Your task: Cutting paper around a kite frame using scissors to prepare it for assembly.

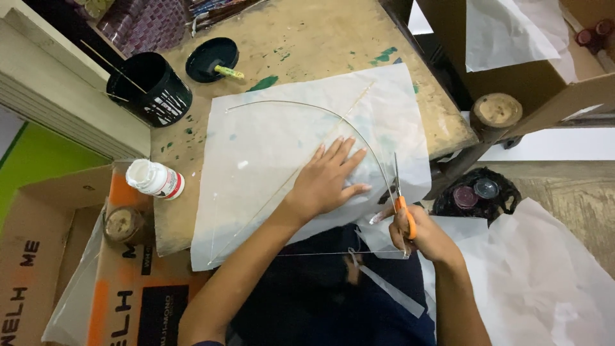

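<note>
The right hand [423, 236] is closed around the orange plastic handles of a pair of steel scissors [398, 198], fingers through the loops, with the blades pointing away from the person and set along the right-hand edge of a large sheet of thin white translucent paper [269, 154]. How far the blades are parted cannot be told. Just to the left of that grip, the left hand [328, 176] lies flat and open on the sheet, fingers spread, pressing it down and holding nothing. A thin curved line arcs over the paper from the far left, passes above the left hand and comes down to the scissors; a slim straight pale stick [301, 170] runs diagonally under the sheet. A narrow cut strip of white paper [391, 291] hangs below the scissors over the person's dark lap.

The sheet rests on a worn, paint-flecked wooden table [307, 38]. Well beyond the left hand, at the far left of the table, stand a black paint-smeared tub [150, 90] with a thin stick in it and a black round lid [208, 57]. Nearer, at the table's left edge, sits a white bottle [154, 179]. To the right of the scissors more white paper [538, 275] lies loose.
</note>
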